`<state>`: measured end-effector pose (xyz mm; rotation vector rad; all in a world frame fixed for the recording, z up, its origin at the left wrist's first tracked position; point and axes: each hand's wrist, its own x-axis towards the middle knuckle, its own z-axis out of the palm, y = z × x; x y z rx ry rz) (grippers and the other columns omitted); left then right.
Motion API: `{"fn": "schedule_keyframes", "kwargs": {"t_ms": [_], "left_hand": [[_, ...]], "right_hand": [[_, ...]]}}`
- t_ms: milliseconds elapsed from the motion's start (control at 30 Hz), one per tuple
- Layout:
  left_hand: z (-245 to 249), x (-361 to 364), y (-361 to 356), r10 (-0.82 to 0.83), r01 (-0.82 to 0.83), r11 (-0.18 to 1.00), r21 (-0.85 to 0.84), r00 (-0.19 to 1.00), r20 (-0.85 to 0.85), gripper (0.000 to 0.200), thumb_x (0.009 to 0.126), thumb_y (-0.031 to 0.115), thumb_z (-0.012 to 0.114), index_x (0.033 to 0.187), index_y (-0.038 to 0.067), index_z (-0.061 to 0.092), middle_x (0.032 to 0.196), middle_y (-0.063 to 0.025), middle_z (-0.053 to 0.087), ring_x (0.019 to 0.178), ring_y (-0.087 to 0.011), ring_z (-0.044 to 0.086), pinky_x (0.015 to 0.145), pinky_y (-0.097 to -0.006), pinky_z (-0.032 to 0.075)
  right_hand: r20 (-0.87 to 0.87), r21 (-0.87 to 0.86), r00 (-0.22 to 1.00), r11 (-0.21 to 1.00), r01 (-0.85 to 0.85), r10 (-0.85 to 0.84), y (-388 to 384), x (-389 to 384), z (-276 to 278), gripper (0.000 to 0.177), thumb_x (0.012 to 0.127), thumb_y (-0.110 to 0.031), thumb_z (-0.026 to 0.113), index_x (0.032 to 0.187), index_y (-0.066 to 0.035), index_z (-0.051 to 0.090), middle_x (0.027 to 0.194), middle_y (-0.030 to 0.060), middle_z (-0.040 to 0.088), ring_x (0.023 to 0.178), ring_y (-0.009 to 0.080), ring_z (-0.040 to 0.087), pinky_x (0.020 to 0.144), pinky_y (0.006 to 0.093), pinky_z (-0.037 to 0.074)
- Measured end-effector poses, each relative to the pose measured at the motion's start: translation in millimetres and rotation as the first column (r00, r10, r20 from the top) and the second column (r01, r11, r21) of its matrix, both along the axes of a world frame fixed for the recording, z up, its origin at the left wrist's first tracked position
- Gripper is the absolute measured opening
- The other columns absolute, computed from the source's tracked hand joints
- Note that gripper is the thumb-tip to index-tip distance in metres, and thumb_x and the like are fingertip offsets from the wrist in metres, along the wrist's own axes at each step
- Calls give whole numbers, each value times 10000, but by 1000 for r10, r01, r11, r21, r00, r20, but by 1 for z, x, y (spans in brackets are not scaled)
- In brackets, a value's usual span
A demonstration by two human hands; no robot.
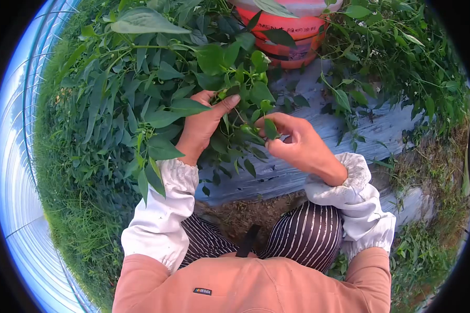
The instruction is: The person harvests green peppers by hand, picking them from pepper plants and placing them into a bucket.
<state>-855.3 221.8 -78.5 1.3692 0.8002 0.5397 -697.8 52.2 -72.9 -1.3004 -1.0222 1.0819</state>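
Observation:
My left hand [202,125] is closed around a leafy branch of a pepper plant [211,58], its thumb across the front and most fingers hidden behind leaves. A small green pepper [222,95] shows beside that thumb. To the right, my right hand [300,143] has thumb and forefinger pinched together among the same plant's leaves. One leaf [270,129] covers part of the fingertips, so what they hold is hidden. Just left of them hangs another green pepper [249,130], partly behind foliage.
A red and white bucket [292,39] stands beyond my hands, partly behind leaves. Silvery plastic film [245,185] covers the bed, with bare soil [250,214] between my knees. More plants [412,57] grow on the right. A greenhouse wall [21,172] curves along the left.

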Motion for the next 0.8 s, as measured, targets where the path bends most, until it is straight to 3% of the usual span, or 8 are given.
{"fn": "schedule_keyframes", "kwargs": {"t_ms": [167,300,400,467,533,567,700,800], "left_hand": [[-2,7,-5,-55,55,998,12,998,-5,261,857,145,769,1066,5,700,992,-34,712,872,-101,636,815,-265,498],[-3,7,-2,-89,98,993,59,986,-141,275,852,148,772,1072,-1,703,1004,-52,714,907,-113,641,854,-279,496],[-2,0,2,-214,252,957,146,949,-232,396,826,117,770,1182,-3,645,1089,-90,686,992,-140,624,917,-302,477],[5,-8,2,-308,373,901,223,909,-280,518,807,84,764,1286,-5,589,1165,-115,658,1055,-159,608,959,-317,463],[16,-18,-4,-445,457,859,233,890,-102,813,754,26,727,1481,25,364,1312,-125,558,1167,-194,552,1020,-337,429],[15,-26,1,-506,560,797,225,823,-258,957,727,6,695,1548,59,205,1364,-112,500,1215,-214,521,1046,-338,409],[2,-33,-11,-284,607,421,674,794,-538,855,686,73,772,1451,53,389,1312,-233,532,1268,-402,486,1044,-447,406],[-5,-27,-21,-210,559,289,777,829,-518,217,716,50,687,921,23,619,924,-85,645,952,-328,609,792,-411,505]], "right_hand": [[386,-180,920,984,0,71,12,-14,1,349,788,-247,712,987,24,619,742,162,658,706,328,664,655,406,517],[614,-90,789,994,61,7,22,-23,-19,385,781,-277,734,971,31,603,734,175,653,694,377,647,649,441,508],[505,-126,863,991,39,30,25,-19,-20,363,819,-286,728,978,17,607,701,127,640,633,294,646,581,396,509],[-212,-330,974,932,-151,82,29,-11,-18,334,856,-285,723,985,5,622,703,51,624,586,169,609,508,309,487],[-334,-319,942,936,-150,37,22,-11,-15,323,884,-294,717,1013,-8,639,721,-2,601,555,78,547,458,237,442],[-446,-389,894,906,-165,-28,20,-12,-29,322,885,-300,720,1013,-15,643,723,-4,602,541,79,538,452,240,435],[-582,-441,810,863,-246,-67,22,-10,-36,289,896,-340,715,944,-66,637,713,-20,577,542,80,530,446,240,417],[-409,-427,912,877,-220,30,25,-10,-28,263,935,-324,654,936,-62,625,700,-32,545,554,68,514,454,229,416]]}}
